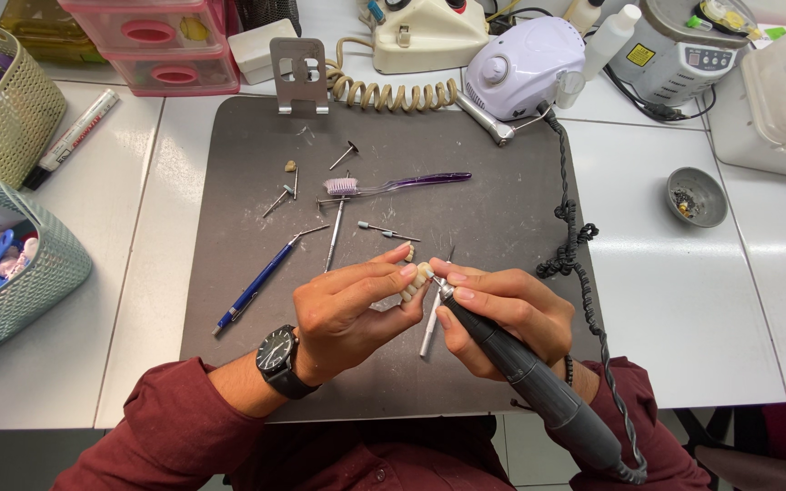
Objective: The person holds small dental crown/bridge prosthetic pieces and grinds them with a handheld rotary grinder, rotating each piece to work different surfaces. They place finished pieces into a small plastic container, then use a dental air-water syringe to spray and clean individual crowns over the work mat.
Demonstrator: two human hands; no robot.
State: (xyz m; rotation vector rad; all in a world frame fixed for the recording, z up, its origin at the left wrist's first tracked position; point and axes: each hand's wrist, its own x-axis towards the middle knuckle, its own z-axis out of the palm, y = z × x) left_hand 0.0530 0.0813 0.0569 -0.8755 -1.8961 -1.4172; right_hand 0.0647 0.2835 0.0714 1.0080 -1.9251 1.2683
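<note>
Head view looks down on a dark work mat (256,145) on a white table (684,300). Nearest, at six o'clock, two maroon sleeves reach in; the left wrist wears a black watch (277,356). The left hand (347,314) pinches a small row of cream-coloured dental teeth (416,282) between thumb and fingertips, held above the mat just below its centre. The right hand (493,314) is clenched pen-style around a grey rotary handpiece (539,382), whose tip meets the tooth piece; the bur itself is too small to make out, and a thin white stick (430,325) seems to sit under the same fingers. The handpiece's coiled black cord (575,236) runs from five o'clock up the mat's right edge.

Farther out, at nine o'clock of the hands, lies a blue pen-like tool (261,280). Toward twelve o'clock lie loose burs (384,231) and a purple toothbrush (393,185). At three o'clock a small grey dish (696,195) sits on the table. At nine o'clock stand two green baskets (34,273). Farthest, at one o'clock, a white motor unit (520,64) stands beyond the mat.
</note>
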